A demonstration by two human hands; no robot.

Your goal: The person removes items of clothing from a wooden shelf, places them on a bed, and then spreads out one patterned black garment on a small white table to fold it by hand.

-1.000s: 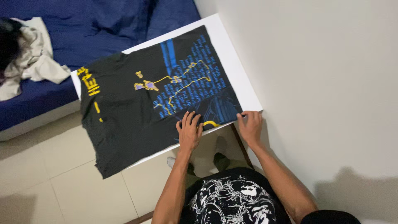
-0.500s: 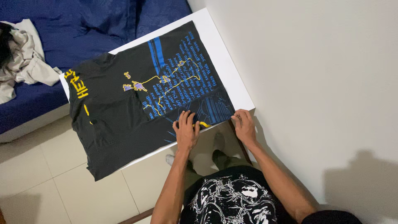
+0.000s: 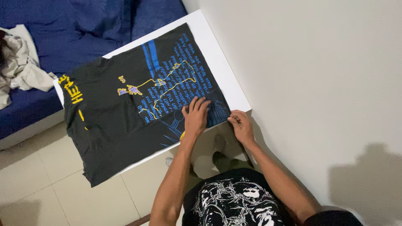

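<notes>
Head view: left hand (image 3: pixel 195 117) presses flat, fingers spread, on a black printed cotton T-shirt (image 3: pixel 125 121) covering a white rectangular table (image 3: pixel 226 71); right hand (image 3: pixel 240 126) pinches the shirt's corner.

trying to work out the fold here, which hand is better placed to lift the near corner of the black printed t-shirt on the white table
Probably the right hand: its fingers sit at the near corner of the black printed t-shirt, by the white table edge. The left hand lies flat on the blue print, farther in.

Black T-shirt (image 3: pixel 113 129), blue and yellow print, centre frame; white table (image 3: pixel 226 75) beneath; blue sofa (image 3: pixel 83 29) upper left; pale beige cloth (image 3: pixel 21 67) at left edge; cream floor tiles (image 3: pixel 37 184).
</notes>
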